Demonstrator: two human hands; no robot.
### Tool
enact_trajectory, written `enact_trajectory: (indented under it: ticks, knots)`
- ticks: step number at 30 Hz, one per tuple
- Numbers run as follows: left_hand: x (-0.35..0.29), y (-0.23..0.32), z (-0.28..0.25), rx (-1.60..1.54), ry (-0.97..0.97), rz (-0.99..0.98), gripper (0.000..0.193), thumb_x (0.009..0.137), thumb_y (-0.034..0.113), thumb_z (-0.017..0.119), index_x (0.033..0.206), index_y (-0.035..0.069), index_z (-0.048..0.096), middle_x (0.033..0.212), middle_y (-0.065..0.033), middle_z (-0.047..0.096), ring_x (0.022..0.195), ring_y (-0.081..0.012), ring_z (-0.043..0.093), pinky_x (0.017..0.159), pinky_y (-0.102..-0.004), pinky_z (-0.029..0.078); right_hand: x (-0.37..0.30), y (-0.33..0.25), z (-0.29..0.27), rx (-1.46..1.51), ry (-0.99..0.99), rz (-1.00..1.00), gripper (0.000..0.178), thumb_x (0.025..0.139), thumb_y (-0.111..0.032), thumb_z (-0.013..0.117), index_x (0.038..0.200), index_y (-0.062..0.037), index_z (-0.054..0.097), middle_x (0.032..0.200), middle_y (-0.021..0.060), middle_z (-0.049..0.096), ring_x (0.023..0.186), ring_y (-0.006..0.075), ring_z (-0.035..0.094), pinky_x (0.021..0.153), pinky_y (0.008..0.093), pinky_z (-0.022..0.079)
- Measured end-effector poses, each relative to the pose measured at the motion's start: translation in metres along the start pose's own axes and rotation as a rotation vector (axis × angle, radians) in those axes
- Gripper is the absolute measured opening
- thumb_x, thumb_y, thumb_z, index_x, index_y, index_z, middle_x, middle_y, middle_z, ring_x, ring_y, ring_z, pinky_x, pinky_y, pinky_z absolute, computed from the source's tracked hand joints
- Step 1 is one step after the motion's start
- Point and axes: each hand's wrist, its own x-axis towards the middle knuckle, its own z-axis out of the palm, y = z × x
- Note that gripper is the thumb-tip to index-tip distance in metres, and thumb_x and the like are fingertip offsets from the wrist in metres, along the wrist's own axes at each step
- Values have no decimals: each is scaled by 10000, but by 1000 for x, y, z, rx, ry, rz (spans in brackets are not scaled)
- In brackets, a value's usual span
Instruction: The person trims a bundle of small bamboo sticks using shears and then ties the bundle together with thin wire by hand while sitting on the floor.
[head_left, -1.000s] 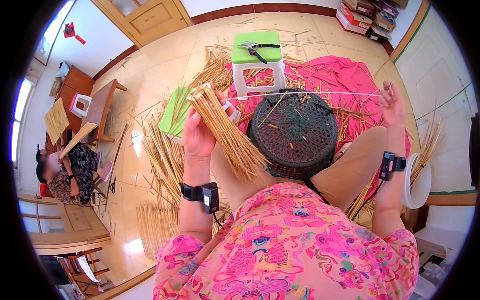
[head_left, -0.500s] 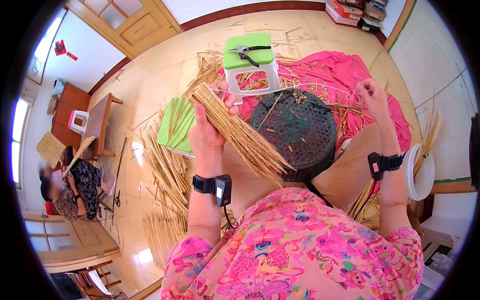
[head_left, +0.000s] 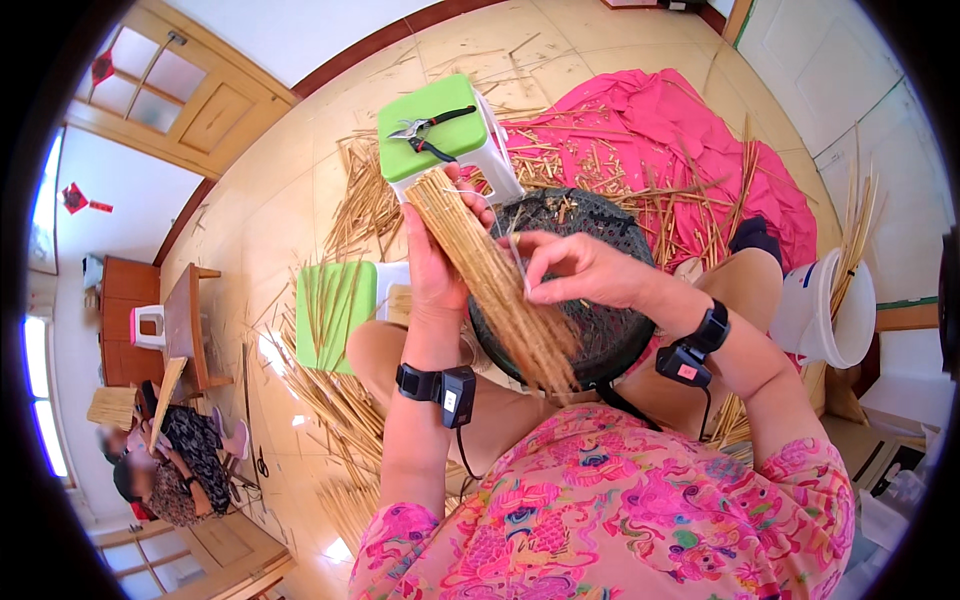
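My left hand point(head_left: 437, 270) is closed round the upper part of a tan bundle of dry stalks point(head_left: 488, 270), which slants from upper left down to the right over my lap. Beside the bundle's middle, my right hand point(head_left: 590, 268) pinches a thin white string point(head_left: 519, 262) between thumb and fingers. The string runs up to the bundle's top by my left hand; how it passes behind the stalks is hidden. Below both hands stands a dark round mesh basket point(head_left: 618, 228), upturned, with bits of stalk on it.
Pruning shears point(head_left: 432, 130) lie on a green-topped stool point(head_left: 463, 97) ahead. Another green stool point(head_left: 325, 335) at left bears stalks. A pink cloth point(head_left: 640, 115) holds cut pieces. At right, a white bucket point(head_left: 808, 315) contains stalks. Another person point(head_left: 180, 450) sits far left.
My right hand has come in from the far right to the bundle, bringing the string with it. The string was stretched taut and now hangs close to the stalks. The view has shifted.
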Motion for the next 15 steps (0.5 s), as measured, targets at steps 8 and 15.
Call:
enact_trajectory:
  ticks: [8,15]
  knots:
    - [15,9,-5,59,-81,-160,637,953,543,335,1237,-11,474,1137,-119,577,1090,-232,541,958,-411,418,-3,-27,-25,-395,-113,112,102,752,-145,702,800,-64,663,915,43,530,863,143,542,799,254,427]
    - [54,31,-45,468,-66,-905,837,921,651,221,1183,-78,539,1102,-200,626,991,-260,632,856,-365,510,-17,-51,-80,-1006,-252,163,64,662,-126,681,663,-89,629,827,66,461,843,227,525,772,331,432]
